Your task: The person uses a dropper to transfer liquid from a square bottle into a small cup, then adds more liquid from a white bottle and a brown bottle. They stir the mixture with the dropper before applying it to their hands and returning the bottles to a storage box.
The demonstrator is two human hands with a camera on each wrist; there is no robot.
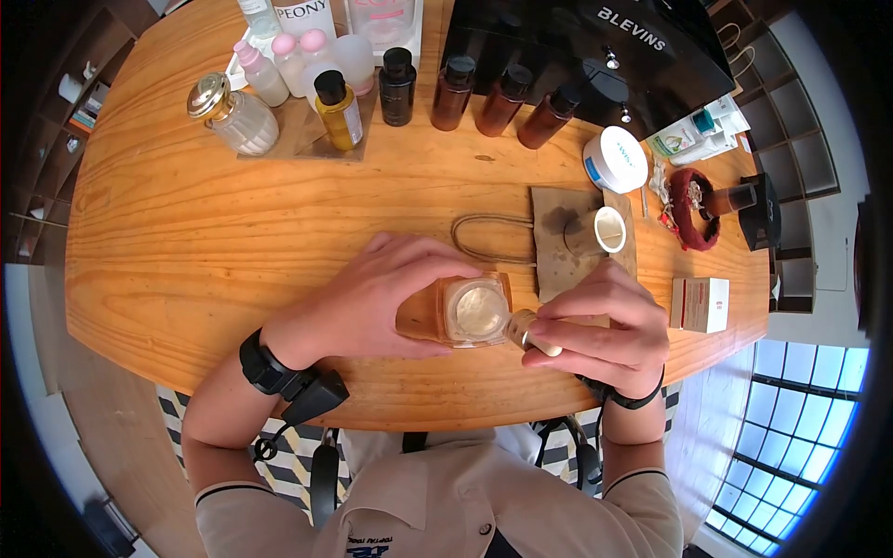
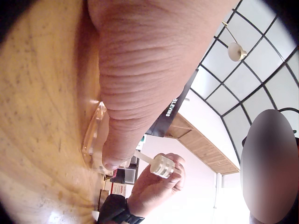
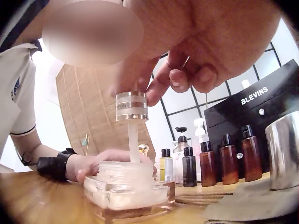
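Observation:
A squat square glass jar [image 1: 479, 312] stands uncapped on the wooden table, with pale cream-coloured contents showing at its round threaded neck. My left hand [image 1: 372, 293] holds it from the left, thumb along one side and fingers along the other. Just right of the neck, my right hand [image 1: 605, 325] pinches a dropper [image 1: 523, 327] with a silver collar and a white bulb. In the right wrist view the dropper [image 3: 131, 106] points down, and its translucent stem [image 3: 134, 140] overlaps the mouth of the jar [image 3: 126, 191].
Beyond the right hand, a flattened brown paper bag [image 1: 558, 265] bears a silver cylinder with a white rim [image 1: 609, 230]. A small box [image 1: 702, 305] stands at right. Several bottles [image 1: 453, 93] line the back before a black BLEVINS case [image 1: 567, 46]. A white tub [image 1: 616, 160] sits nearby.

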